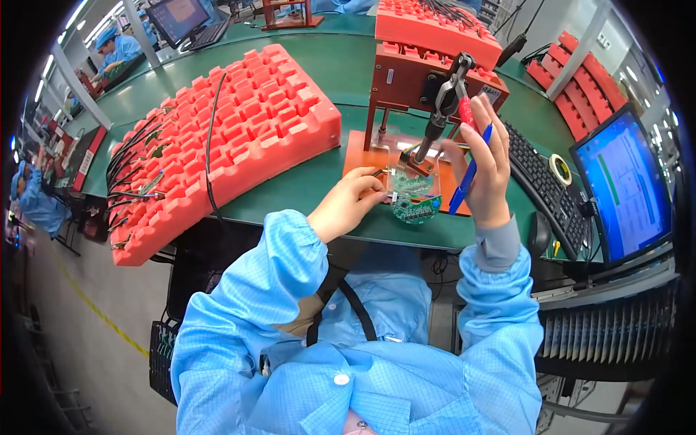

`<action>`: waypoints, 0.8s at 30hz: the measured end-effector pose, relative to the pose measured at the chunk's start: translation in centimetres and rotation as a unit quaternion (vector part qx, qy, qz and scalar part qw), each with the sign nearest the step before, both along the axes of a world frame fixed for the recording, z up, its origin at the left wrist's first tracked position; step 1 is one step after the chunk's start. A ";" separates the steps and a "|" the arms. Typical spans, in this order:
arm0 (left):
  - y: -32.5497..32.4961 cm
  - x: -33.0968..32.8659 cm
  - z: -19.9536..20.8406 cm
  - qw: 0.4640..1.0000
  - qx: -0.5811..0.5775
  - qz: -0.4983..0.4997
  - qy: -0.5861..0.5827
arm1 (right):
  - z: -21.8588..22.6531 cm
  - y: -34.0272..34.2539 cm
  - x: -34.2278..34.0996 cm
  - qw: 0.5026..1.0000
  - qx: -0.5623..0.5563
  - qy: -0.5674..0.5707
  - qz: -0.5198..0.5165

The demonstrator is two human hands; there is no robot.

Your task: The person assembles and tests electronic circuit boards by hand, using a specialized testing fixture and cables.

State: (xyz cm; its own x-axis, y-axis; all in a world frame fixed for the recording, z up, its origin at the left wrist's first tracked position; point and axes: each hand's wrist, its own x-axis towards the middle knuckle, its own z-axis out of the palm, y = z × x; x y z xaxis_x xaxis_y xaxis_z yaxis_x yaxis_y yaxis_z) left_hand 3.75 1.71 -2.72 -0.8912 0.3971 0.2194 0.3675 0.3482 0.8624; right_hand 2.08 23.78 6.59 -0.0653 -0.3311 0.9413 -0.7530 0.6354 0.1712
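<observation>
While resting under the clamp [451, 94] on the orange jig [362, 156], board [415, 197]: thin, light, stiff, fragile — best held by edges. Left hand [348, 206] fingers pinching its edge; right hand [484, 163] clenched around clamp handle and blue pen [467, 177].

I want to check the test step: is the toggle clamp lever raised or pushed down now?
Raised. The lever stands up from the orange fixture, with the right hand gripping its red handle and a blue pen.
</observation>
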 end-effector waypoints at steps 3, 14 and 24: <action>0.2 -0.2 0.1 0.997 0.070 -0.009 -0.042 | 1.7 1.6 -0.6 0.995 0.096 0.029 -0.012; -1.5 0.5 3.5 0.992 0.080 -0.028 -0.092 | 15.0 -1.5 -3.5 0.896 -0.243 -0.329 0.175; 0.9 -2.7 0.6 0.988 0.058 0.031 -0.137 | 14.4 -1.5 -3.9 0.923 -0.219 -0.270 0.164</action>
State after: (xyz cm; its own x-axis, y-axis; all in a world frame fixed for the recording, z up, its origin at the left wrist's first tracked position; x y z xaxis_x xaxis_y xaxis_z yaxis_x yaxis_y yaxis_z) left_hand 1.09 2.63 -2.10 -0.9455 0.3254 0.0075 0.0957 0.2559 0.9620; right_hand -1.77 22.28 21.03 -0.5275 -0.0120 0.8495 -0.8181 0.2766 -0.5041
